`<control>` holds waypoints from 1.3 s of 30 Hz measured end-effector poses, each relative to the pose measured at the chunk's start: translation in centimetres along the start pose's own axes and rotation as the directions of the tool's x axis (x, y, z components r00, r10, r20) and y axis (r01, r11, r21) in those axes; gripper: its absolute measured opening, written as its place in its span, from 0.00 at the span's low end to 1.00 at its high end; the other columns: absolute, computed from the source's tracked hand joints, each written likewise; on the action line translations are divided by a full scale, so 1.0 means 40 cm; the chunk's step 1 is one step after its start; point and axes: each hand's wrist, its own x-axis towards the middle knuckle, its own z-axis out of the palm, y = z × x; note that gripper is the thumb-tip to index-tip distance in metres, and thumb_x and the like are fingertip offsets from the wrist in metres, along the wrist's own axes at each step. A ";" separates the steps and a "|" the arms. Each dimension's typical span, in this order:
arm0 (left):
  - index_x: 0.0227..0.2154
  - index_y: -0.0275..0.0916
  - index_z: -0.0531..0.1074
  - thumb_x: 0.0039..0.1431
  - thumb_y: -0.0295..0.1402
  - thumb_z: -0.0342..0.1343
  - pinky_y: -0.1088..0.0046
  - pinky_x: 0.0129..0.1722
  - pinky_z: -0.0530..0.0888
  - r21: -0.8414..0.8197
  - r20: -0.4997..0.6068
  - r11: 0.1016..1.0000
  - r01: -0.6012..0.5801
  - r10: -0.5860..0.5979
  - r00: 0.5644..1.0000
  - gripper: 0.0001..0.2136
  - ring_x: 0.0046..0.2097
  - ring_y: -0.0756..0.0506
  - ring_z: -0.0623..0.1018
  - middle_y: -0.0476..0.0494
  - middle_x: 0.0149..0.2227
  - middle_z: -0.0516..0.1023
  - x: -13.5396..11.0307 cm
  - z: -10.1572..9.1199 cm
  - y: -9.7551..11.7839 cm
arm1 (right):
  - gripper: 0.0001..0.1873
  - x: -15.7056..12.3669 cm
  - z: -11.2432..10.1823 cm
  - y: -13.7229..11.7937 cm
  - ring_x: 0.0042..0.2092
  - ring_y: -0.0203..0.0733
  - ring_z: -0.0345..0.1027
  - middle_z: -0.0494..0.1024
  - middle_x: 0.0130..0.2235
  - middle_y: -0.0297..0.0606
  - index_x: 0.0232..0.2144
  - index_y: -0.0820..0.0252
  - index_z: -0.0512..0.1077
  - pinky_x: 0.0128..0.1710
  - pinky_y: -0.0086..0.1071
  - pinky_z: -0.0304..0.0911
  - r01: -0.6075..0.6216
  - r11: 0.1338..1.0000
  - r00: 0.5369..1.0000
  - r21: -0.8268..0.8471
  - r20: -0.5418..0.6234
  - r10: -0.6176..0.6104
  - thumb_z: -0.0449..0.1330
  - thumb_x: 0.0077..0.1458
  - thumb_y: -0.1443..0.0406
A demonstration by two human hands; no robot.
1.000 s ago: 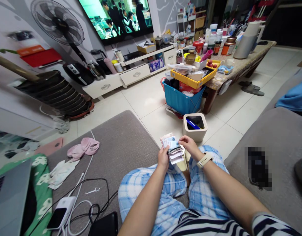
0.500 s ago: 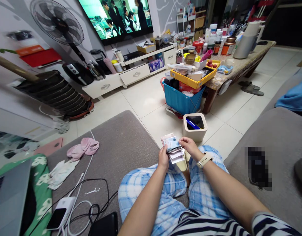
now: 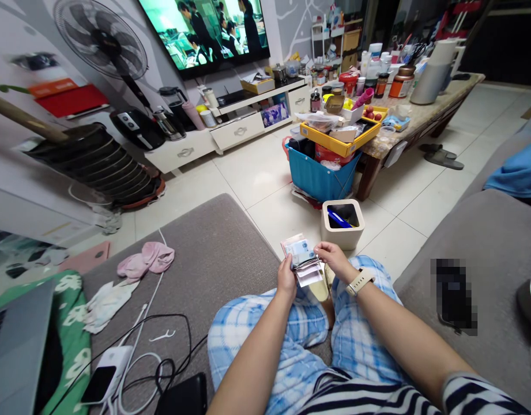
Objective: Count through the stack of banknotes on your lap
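Above my knees, my left hand (image 3: 286,278) is closed around the left side of what looks like a slim wallet (image 3: 309,275), pale with dark edges. Blue and pinkish banknotes (image 3: 300,248) fan out from its far side. At the right end of the notes my right hand (image 3: 330,255) is closed, thumb and fingertips pinched at the edge of a note. Its wrist wears a beige watch (image 3: 360,282). Just beyond the hands, on the floor, stands a cream square bin (image 3: 343,235) with something blue inside.
A blue basket (image 3: 319,176) piled with goods stands by a crowded coffee table (image 3: 447,98). On the grey seat to my left lie a pink cloth (image 3: 147,261), cables (image 3: 179,369), a white power bank (image 3: 113,364) and a laptop (image 3: 18,351). A blurred dark object (image 3: 454,294) lies right.
The notes and wallet have tilted and shifted slightly left, so more of the blue note's face shows. Both hands keep nearly the same place and grip.
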 end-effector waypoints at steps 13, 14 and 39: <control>0.35 0.32 0.77 0.44 0.45 0.65 0.61 0.50 0.70 0.005 0.011 1.000 0.007 -0.007 1.000 0.21 0.43 0.38 0.79 0.37 0.39 0.81 -0.003 0.005 0.005 | 0.20 -0.001 -0.001 -0.004 0.22 0.31 0.49 0.61 0.19 0.28 0.21 0.60 0.68 0.25 0.30 0.44 0.002 1.000 1.000 0.016 0.013 -0.002 0.66 0.41 0.50; 0.35 0.32 0.77 0.44 0.45 0.65 0.61 0.50 0.70 0.007 0.011 1.000 0.005 -0.005 1.000 0.21 0.44 0.38 0.79 0.37 0.39 0.81 -0.003 0.006 0.005 | 0.20 -0.001 -0.001 -0.004 0.22 0.31 0.49 0.62 0.19 0.28 0.21 0.60 0.68 0.25 0.29 0.44 0.002 1.000 1.000 0.017 0.013 -0.002 0.66 0.41 0.50; 0.36 0.33 0.76 0.38 0.39 0.69 0.61 0.48 0.70 -0.008 0.070 0.998 0.064 -0.063 0.996 0.21 0.41 0.39 0.80 0.38 0.37 0.81 -0.016 0.016 0.014 | 0.22 0.002 -0.001 -0.006 0.25 0.33 0.54 0.66 0.22 0.29 0.23 0.60 0.68 0.27 0.30 0.49 -0.034 0.999 0.997 -0.017 -0.073 0.032 0.68 0.36 0.50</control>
